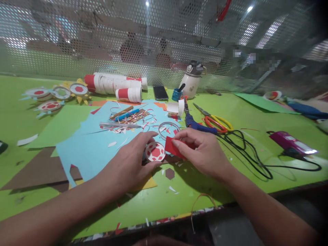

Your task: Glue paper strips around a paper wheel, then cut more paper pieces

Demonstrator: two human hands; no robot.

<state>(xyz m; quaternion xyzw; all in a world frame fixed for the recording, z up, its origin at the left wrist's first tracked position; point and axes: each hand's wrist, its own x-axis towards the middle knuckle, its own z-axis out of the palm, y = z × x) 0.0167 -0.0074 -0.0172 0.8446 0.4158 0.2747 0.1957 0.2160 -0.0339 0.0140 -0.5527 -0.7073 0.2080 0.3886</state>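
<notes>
My left hand curls around the side of a round white paper-cup bottom covered with red shapes, a red hexagon at its middle. Thumb and forefinger lie at its near and far edges. Between thumb and fingers, my right hand pinches a piece of red paper, its left corner close to the cup bottom. Just beyond them stands a pale ring with scraps inside it. A brown paper hexagon lies on the green table below the hands.
A blue glue gun, scissors and a black cable lie to the right. Blue paper carries pens and scraps. Behind are stacked paper cups, a phone and a bottle. Decorated discs sit left.
</notes>
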